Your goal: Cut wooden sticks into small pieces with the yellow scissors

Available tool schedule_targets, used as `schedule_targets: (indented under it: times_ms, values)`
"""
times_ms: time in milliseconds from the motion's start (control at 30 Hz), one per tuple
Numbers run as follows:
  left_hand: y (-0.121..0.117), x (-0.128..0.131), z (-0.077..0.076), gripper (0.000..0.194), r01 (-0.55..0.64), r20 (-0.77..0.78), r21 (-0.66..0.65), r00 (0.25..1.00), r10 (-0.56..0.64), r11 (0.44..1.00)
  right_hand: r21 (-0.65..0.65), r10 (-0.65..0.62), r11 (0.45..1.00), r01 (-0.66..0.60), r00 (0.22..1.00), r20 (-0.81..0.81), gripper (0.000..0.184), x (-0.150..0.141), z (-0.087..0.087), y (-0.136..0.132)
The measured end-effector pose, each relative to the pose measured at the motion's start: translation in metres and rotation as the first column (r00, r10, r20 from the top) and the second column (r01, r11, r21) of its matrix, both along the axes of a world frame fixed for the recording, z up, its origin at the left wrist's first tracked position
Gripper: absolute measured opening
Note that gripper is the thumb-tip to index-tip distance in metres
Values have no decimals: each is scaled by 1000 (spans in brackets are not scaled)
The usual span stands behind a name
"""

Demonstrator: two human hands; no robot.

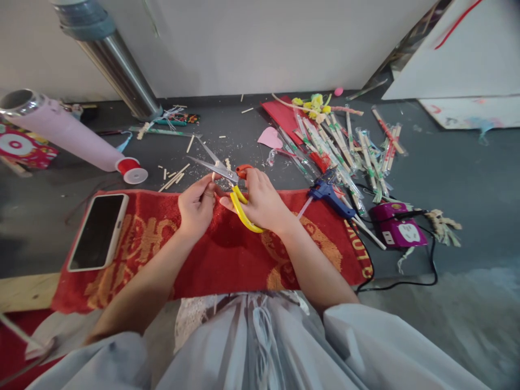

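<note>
My right hand (264, 200) is closed around the yellow and orange handles of a pair of scissors (227, 172). The blades stand apart and point to the upper left. In the pinched fingers of my left hand (195, 205) is a short pale stick (213, 174), right beside the blades; whether they touch it I cannot tell. Both hands are above a red towel (239, 265) with gold patterns. Just beyond them, cut stick pieces (175, 180) and fine crumbs lie on the dark tabletop (227, 119).
At left are a phone (98, 232), a pink tumbler (69, 127), a ribbon spool (132, 170) and a steel flask (122, 70). To the right lie wrapped chopsticks (333, 143), a blue glue gun (331, 195), a pink paper heart (270, 138) and a purple box (400, 225) with a black cord.
</note>
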State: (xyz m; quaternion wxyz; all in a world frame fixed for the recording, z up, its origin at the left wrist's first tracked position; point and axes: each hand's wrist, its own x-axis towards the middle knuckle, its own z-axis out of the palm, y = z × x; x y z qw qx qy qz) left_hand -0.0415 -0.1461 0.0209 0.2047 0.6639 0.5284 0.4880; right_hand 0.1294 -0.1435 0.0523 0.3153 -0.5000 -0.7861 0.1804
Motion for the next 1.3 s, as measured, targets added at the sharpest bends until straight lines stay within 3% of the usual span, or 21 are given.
schedule_targets:
  times_ms: [200,433,1100,1300]
  values:
    - [3,-3,5,37,20,-51,-6,998,-20,1000,-13,3,1000,-3,1000,12,58,4,1,1]
    - [7,-7,14,34,3,-235,127,972,27,992,-33,-4,999,6,999,46,64,6,0,4]
    - [8,-11,13,32,7,-331,180,942,54,984,-113,21,993,-20,1000,4,58,6,-2,5]
    - [10,-15,8,32,-4,-365,216,927,85,976,-178,-22,983,35,997,71,50,2,2,7]
